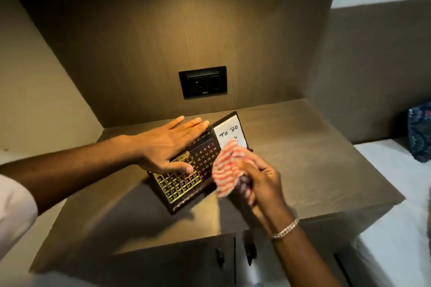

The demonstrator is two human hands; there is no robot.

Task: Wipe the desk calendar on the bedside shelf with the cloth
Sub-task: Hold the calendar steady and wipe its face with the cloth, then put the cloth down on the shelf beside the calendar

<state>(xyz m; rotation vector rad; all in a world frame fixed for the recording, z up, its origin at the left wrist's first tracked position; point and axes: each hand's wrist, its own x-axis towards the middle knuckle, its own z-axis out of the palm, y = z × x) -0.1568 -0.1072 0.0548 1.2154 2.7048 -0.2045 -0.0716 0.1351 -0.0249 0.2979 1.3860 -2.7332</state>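
A dark desk calendar with gold number grids and a white "TO DO" note panel stands tilted on the brown bedside shelf. My left hand lies flat across its upper left part, fingers stretched out and thumb pressed on the front face, steadying it. My right hand is closed on a bunched red-and-white striped cloth, which presses against the calendar's front, just below the note panel. The cloth and the hands hide part of the number grid.
A black switch and socket plate is set in the back wall of the niche. Two cabinet doors with dark handles sit under the shelf. A bed with a white sheet and a patterned pillow lies to the right.
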